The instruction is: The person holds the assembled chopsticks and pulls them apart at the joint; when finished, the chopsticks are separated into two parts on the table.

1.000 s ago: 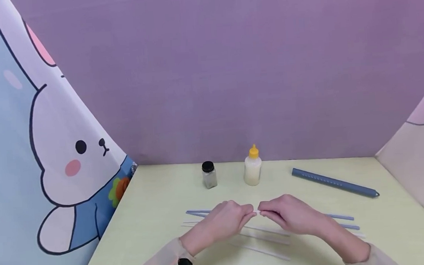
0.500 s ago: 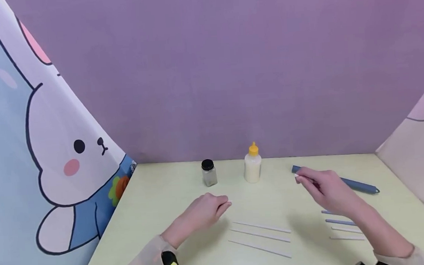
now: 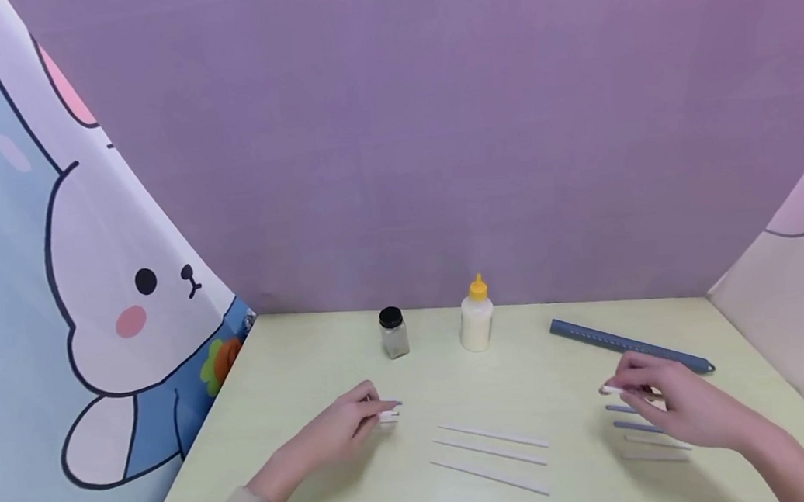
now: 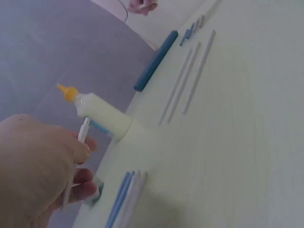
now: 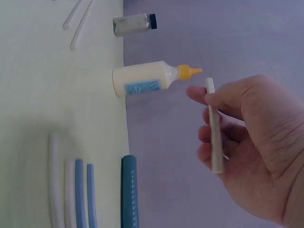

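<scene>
My left hand [image 3: 327, 437] is over the left part of the table, holding a thin white stick [image 4: 83, 130] between thumb and fingers. On the right, my right hand [image 3: 686, 406] pinches a short white stick [image 5: 216, 137], which stands clear of the table. Below the left hand lie blue and white sticks [image 4: 121, 202], mostly hidden from the head view. A second row of short blue and white sticks [image 5: 80, 190] lies under the right hand. Three long white sticks [image 3: 489, 451] lie side by side between the hands.
A white bottle with a yellow nozzle [image 3: 477, 323] stands toward the back. Left of it is a small clear jar with a black lid [image 3: 394, 333]. A long blue-grey bar [image 3: 590, 336] lies at the back right. A purple cloth backdrop [image 3: 464, 138] rises behind the table.
One second ago both hands met at a white stick over the middle. They have since drawn apart, each with a white piece, and come down toward the two side rows of sticks.
</scene>
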Demonstrator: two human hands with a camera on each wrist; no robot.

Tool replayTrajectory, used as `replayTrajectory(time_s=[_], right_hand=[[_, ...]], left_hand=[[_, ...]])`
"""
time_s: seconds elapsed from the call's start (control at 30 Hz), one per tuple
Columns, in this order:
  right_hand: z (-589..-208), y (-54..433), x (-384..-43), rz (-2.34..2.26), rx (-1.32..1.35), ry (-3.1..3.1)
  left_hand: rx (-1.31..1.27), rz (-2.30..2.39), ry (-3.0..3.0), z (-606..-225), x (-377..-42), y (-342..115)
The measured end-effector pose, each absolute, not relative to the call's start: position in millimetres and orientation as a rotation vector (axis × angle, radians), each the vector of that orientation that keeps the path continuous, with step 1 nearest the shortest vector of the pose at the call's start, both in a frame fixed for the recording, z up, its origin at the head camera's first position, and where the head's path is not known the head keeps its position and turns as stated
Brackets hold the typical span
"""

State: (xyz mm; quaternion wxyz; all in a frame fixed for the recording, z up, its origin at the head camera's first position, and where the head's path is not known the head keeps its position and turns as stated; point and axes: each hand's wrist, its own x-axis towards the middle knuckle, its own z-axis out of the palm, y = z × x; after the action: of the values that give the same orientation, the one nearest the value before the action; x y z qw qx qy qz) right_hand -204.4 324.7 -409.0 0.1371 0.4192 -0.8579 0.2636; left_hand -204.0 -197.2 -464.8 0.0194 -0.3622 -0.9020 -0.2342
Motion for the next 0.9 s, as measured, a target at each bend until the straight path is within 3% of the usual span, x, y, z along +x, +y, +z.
replayTrajectory(time_s=[0.37,0.9], right_hand=[[-447.8,364.9,-194.1,0.925,1.266,-2.676],[-486.5,375.7,-192.4,0.847,1.341,-2.715]], left_hand=[[-1.18,-0.777,-2.867,-484.3,-192.2,-217.6],[-0.904,-0.58,-2.799,-514.5,-196.2,-206.6]])
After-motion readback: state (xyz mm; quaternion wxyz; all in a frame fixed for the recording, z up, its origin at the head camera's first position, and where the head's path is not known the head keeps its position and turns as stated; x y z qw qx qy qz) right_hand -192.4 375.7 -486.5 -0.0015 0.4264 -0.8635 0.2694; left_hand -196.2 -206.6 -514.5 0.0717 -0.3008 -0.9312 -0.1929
